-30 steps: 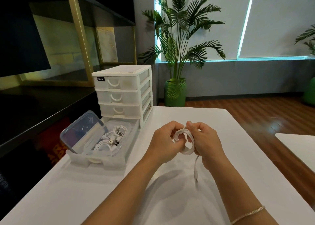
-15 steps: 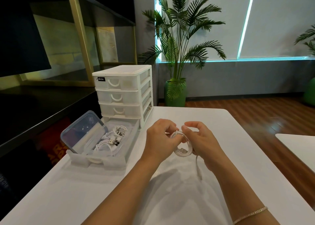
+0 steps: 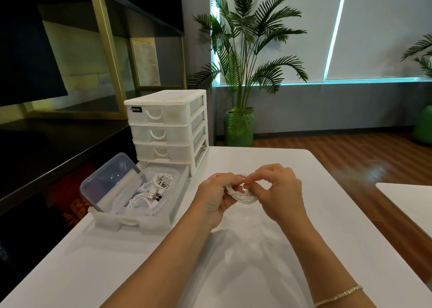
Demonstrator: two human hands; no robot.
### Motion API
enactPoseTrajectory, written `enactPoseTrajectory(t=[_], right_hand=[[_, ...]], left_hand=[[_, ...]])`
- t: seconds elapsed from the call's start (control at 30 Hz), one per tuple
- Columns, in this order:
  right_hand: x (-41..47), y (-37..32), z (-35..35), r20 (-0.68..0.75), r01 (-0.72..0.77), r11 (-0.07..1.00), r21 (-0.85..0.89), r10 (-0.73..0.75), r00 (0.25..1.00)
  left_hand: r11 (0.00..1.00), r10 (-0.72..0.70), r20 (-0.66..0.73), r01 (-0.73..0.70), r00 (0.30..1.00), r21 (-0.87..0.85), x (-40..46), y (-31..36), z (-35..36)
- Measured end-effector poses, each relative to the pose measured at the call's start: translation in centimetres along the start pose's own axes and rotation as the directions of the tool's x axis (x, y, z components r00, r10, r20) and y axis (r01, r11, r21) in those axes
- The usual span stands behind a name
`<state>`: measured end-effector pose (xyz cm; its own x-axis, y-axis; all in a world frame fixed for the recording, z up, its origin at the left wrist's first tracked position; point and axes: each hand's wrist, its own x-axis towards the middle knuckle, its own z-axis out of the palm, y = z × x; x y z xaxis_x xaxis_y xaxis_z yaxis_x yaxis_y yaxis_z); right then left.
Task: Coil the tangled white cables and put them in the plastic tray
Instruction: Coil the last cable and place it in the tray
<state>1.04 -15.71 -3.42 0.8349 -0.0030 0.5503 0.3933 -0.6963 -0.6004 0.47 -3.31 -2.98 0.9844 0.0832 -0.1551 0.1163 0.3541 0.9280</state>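
A coiled white cable (image 3: 243,196) is held above the white table (image 3: 304,237) between both hands. My left hand (image 3: 216,195) grips the coil's left side. My right hand (image 3: 278,191) pinches the cable at the top of the coil with thumb and fingertips. To the left lies a pulled-out clear plastic tray (image 3: 145,222). In it sits a clear box holding several white cables (image 3: 149,193) with USB plugs showing.
A white three-drawer organizer (image 3: 167,127) stands behind the tray. A clear box lid (image 3: 109,179) leans at the tray's left side. A second white table (image 3: 411,202) is at the right. A potted palm (image 3: 240,74) stands beyond the table's far edge.
The loose cable end that hung below the coil is no longer hanging. The coil has tilted from upright to nearly flat, and my right hand has shifted to pinch at its top.
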Motion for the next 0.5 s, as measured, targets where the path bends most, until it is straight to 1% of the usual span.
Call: enactPoseTrajectory(t=[0.07,0.13,0.2,0.3,0.4,0.43,0.5], right_hand=[[0.0,-0.1,0.2,-0.056,0.021,1.0,-0.004,-0.021,0.998],[-0.2,-0.2,0.4,-0.068,0.026,1.0,0.011,-0.025,0.997],[-0.2,0.0,0.5,-0.087,0.034,0.999,0.026,-0.031,0.996],[-0.2,0.3,0.4,-0.122,0.065,0.997,0.029,-0.061,0.991],[-0.1,0.6,0.4,-0.107,0.071,0.997,-0.024,-0.074,0.991],[-0.1,0.7,0.4,-0.097,0.079,0.996,-0.05,-0.084,0.992],[-0.1,0.8,0.5,-0.075,0.111,0.99,-0.089,-0.118,0.99]], left_hand=[[0.999,0.005,0.047,-0.003,0.999,-0.041,0.0,0.1,-0.1],[0.999,0.012,0.071,-0.009,0.997,-0.053,0.0,0.3,-0.3],[0.999,0.0,0.105,0.005,0.995,-0.047,0.0,0.6,-0.5],[0.996,-0.034,0.196,0.05,0.98,-0.076,-0.1,0.8,-0.7],[0.984,-0.032,0.251,0.075,0.967,-0.164,-0.4,0.9,-0.7],[0.984,-0.019,0.265,0.065,0.964,-0.168,-0.4,1.0,-0.7],[0.993,0.019,0.285,0.015,0.958,-0.117,-0.5,1.2,-0.8]])
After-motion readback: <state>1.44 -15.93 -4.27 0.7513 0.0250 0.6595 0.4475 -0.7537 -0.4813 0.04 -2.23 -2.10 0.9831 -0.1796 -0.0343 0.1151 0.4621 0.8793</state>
